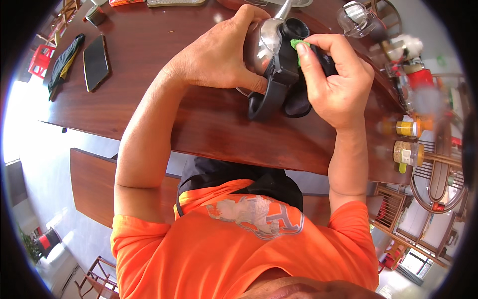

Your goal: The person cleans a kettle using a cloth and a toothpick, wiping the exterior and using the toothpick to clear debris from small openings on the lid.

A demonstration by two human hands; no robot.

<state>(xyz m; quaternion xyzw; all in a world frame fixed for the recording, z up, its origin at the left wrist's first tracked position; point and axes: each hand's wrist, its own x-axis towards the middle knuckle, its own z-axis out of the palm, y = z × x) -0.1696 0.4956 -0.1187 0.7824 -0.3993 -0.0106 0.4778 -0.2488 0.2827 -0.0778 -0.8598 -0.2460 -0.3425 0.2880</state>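
Note:
A metal kettle point(257, 46) with a thin spout, a black handle point(274, 88) and a round black part point(296, 28) lies tilted above the wooden table point(224, 123). My left hand point(220, 56) grips its rounded metal body, thumb near the handle. Between the thumb and forefinger of my right hand point(332, 71) a small green scrubbing pad point(298, 43) is pinched against the rim of the black part. Something black, perhaps cloth point(298, 102), lies beside and below the handle; part of it is hidden by my right hand.
On the left of the table lie a smartphone point(96, 63) and a dark folded cloth item point(65, 65). A small container point(95, 15) stands farther back. Along the right edge are a glass jug point(356, 18) and jars point(407, 153). A wooden bench point(93, 187) is below the table edge.

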